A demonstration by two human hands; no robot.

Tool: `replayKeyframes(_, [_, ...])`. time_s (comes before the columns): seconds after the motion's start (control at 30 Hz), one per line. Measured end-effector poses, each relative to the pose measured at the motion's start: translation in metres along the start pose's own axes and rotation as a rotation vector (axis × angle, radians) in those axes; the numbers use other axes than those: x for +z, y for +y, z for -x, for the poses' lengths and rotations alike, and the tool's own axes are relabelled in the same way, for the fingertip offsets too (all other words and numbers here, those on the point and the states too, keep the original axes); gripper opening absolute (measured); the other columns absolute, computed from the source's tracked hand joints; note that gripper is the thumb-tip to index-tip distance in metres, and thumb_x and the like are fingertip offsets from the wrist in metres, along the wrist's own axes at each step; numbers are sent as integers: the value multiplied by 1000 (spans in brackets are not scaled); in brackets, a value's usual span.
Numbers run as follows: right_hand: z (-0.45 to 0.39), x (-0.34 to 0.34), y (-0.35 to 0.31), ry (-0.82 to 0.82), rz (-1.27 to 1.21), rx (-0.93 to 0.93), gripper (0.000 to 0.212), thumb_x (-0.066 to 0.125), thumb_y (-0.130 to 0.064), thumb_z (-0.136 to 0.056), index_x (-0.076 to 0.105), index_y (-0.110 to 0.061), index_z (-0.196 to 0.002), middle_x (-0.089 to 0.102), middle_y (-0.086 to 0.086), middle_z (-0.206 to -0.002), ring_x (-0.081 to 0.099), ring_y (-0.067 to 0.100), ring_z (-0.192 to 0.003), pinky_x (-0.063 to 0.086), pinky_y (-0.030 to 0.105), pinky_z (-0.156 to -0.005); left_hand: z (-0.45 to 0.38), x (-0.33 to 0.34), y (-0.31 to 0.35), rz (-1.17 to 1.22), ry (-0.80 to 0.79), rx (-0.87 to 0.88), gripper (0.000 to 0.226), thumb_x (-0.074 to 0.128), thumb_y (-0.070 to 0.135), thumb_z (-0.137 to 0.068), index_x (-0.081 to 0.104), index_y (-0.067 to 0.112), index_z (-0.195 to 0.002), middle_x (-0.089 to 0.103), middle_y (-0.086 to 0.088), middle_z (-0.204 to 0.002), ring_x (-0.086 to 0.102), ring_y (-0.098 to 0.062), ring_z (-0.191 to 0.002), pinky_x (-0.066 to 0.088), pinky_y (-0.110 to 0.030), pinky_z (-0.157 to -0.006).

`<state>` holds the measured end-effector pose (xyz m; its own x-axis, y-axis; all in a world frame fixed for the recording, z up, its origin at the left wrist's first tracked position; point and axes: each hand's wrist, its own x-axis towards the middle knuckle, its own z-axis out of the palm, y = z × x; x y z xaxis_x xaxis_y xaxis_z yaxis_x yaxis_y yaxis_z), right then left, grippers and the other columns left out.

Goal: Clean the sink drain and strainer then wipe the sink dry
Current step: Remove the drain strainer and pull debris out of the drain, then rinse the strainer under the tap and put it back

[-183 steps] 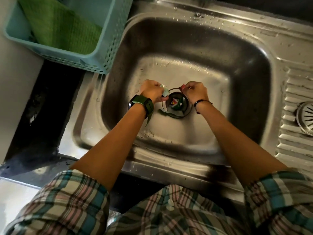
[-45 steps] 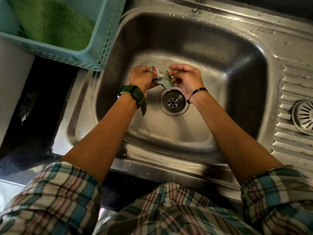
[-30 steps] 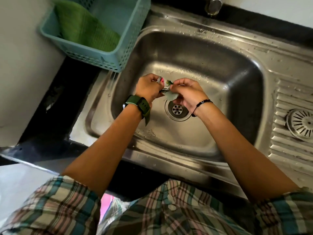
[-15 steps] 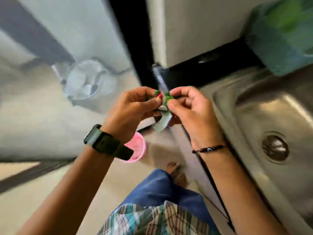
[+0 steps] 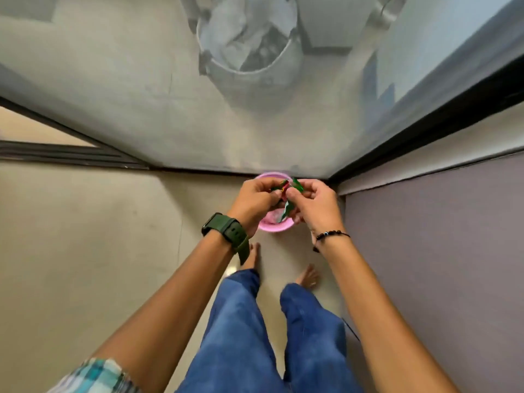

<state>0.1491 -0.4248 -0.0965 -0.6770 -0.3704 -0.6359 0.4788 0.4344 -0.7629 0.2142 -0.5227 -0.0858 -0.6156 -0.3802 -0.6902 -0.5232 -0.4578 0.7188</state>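
Note:
My left hand (image 5: 253, 201) and my right hand (image 5: 314, 204) are held together above a small pink bin (image 5: 273, 226) on the floor. Both pinch a clump of wet scraps (image 5: 287, 191), green and red bits of wrapper and leaf, between thumbs and fingertips. One green strip hangs down from the clump over the bin's mouth. The sink, its drain and the strainer are out of view.
A glass screen door (image 5: 170, 109) stands just behind the bin, with a grey bucket (image 5: 249, 46) of cloths visible through it. A purple cabinet side (image 5: 439, 251) runs along the right. My bare feet (image 5: 251, 255) stand on beige floor tiles.
I have turned left from the sink to face the floor. Both hands carried the scraps from above the drain to over the pink bin, and the sink has left the view.

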Motion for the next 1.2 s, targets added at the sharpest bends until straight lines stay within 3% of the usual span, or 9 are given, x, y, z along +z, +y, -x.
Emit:
replayKeyframes(0.13, [-69, 36, 73, 45, 43, 145, 13, 55, 4, -84, 55, -6, -91, 58, 6, -64, 51, 5, -30, 43, 17, -33, -76, -15, -73, -92, 108, -108, 33, 45, -15, -83, 63, 1, -105, 63, -13, -94, 60, -12, -70, 53, -13, -57])
replayKeyframes(0.3, [-138, 57, 165, 78, 144, 310, 22, 55, 7, -81, 61, -2, -101, 58, 5, -69, 56, 14, -41, 49, 17, -36, -150, -24, -164, -315, 195, -279, 24, 61, 1, -77, 62, 8, -100, 67, -20, -104, 64, -31, -95, 53, -41, -87])
replayKeyframes(0.43, [-202, 63, 236, 30, 327, 343, 32, 53, 5, -79, 67, -6, -104, 69, 16, -97, 67, 30, -75, 59, 39, -71, -211, -20, -225, -449, 185, -290, 16, 60, 9, -80, 62, 7, -96, 68, -16, -103, 61, -28, -91, 44, -27, -75])
replayKeyframes(0.53, [-252, 68, 274, 46, 529, 255, 40, 53, -1, -81, 64, -16, -116, 65, 9, -121, 59, 29, -110, 47, 37, -99, -262, -17, -261, -542, 145, -317, 21, 58, 13, -84, 63, 3, -101, 67, -19, -106, 61, -33, -99, 41, -31, -73])
replayKeyframes(0.7, [-313, 75, 310, -97, 756, 180, 36, 51, -11, -86, 60, -17, -120, 62, 16, -123, 56, 34, -113, 45, 35, -97, -325, -22, -303, -466, 158, -398, 27, 54, 12, -85, 61, -5, -105, 65, -23, -109, 62, -32, -95, 46, -35, -78])
replayKeyframes(0.83, [-315, 70, 311, -234, 917, 280, 44, 51, -13, -87, 40, -10, -130, 53, 21, -129, 52, 38, -115, 44, 39, -97, -321, -25, -298, -343, 140, -440, 28, 49, 4, -88, 56, -11, -111, 61, -26, -113, 59, -33, -97, 44, -33, -76])
replayKeyframes(1.0, [-245, 44, 255, -29, 735, 182, 44, 48, -2, -85, 46, -10, -127, 55, 20, -128, 52, 36, -114, 42, 34, -90, -249, -17, -233, -205, 224, -310, 36, 39, -16, -78, 51, 14, -64, 47, 1, -69, 47, -20, -68, 46, -24, -59])
replayKeyframes(1.1, [-177, 16, 208, 53, 583, 170, 32, 47, -1, -87, 56, -4, -117, 59, 21, -122, 54, 36, -112, 42, 35, -91, -185, 1, -182, -193, 180, -235, 46, 37, -17, -80, 58, 3, -116, 52, 0, -100, 46, -9, -68, 45, -16, -51])
replayKeyframes(1.2, [-98, -20, 142, 173, 375, 124, 37, 46, 5, -83, 60, -5, -116, 63, 15, -120, 56, 29, -114, 42, 30, -97, -114, 36, -113, -221, 86, -145, 56, 37, -18, -78, 53, 6, -125, 60, -3, -106, 51, -11, -72, 45, -19, -58])
